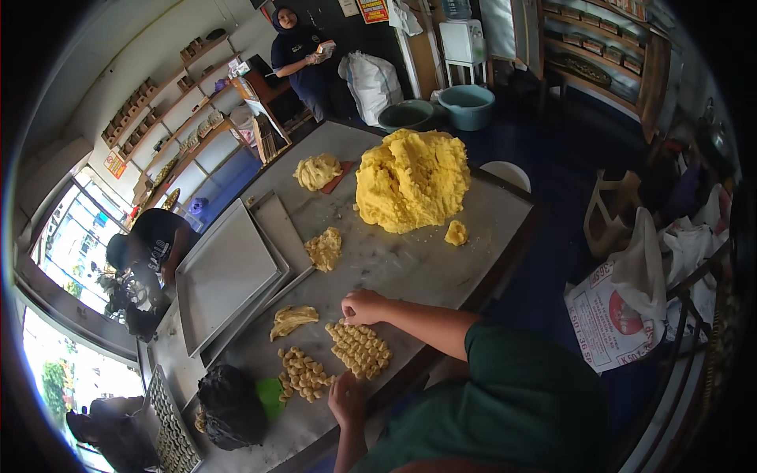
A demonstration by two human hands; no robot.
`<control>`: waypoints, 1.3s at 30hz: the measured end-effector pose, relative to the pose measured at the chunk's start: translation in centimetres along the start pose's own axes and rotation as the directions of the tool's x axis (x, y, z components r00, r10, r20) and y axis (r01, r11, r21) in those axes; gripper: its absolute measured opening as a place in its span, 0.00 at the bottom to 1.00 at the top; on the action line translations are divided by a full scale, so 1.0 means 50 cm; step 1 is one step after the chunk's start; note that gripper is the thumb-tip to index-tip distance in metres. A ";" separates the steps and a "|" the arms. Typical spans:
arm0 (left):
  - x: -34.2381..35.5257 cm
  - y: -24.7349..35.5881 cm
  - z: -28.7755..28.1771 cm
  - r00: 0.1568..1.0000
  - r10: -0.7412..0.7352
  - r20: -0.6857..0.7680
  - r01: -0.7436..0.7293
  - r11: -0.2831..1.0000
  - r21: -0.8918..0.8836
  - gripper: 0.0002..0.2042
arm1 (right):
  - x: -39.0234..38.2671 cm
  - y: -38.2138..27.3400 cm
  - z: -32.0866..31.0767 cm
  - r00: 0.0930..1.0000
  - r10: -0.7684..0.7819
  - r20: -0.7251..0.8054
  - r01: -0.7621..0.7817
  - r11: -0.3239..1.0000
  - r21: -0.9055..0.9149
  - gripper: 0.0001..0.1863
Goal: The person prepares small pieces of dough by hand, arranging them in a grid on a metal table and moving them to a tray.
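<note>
My right hand (pixel 360 306) is closed just above a cluster of small pale dough pieces (pixel 359 348); what is in its fingers is unclear. My left hand (pixel 345 398) has curled fingers at the near lower edge of that cluster; their contents are hidden. A second cluster of pieces (pixel 303 374) lies to its left, with a flattened strip of dough (pixel 292 322) above. Farther up the metal table (pixel 410 268) are a crumpled dough portion (pixel 323 249), a big yellow dough mound (pixel 412 180), a small lump (pixel 456 232) and paler dough (pixel 317 171) on a red board.
Stacked trays (pixel 225 268), a black bag (pixel 229 402), a green sheet (pixel 270 398) and a filled tray (pixel 169 418) occupy the left. One person (pixel 300 63) stands at the back; others (pixel 158 252) are along the left. Basins (pixel 465 106) and sacks (pixel 615 307) sit around the table.
</note>
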State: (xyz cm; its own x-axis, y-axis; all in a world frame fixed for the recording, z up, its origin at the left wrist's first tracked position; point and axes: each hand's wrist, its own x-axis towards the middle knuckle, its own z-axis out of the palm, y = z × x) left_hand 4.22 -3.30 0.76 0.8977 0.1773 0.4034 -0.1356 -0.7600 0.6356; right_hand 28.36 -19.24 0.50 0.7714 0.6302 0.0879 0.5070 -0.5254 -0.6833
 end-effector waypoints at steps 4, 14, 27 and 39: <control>-0.013 -0.033 -0.005 1.000 -0.003 0.012 0.003 0.999 -0.046 0.12 | -0.004 0.006 0.007 0.997 0.079 0.017 -0.081 0.955 0.284 0.16; -0.008 -0.009 -0.005 0.985 -0.168 -0.044 0.161 0.977 -0.137 0.06 | -0.028 0.013 0.018 0.944 0.020 -0.328 0.109 0.923 0.368 0.08; 0.013 -0.015 -0.020 0.889 -0.456 -0.055 0.384 0.803 -0.456 0.10 | -0.019 0.044 0.038 0.947 -0.009 -0.321 0.143 0.907 0.397 0.16; 0.226 -0.104 -0.013 0.906 -0.196 0.374 -0.102 0.757 0.645 0.14 | -0.025 0.030 0.021 0.940 -0.044 -0.339 0.186 0.898 0.398 0.12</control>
State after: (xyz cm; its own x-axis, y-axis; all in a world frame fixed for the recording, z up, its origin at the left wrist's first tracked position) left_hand 14.81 3.06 2.42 0.9971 0.0757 -0.0055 0.0758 -0.9970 0.0153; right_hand 27.74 -20.19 -1.39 0.8330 0.4215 0.3584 0.4456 -0.1273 -0.8861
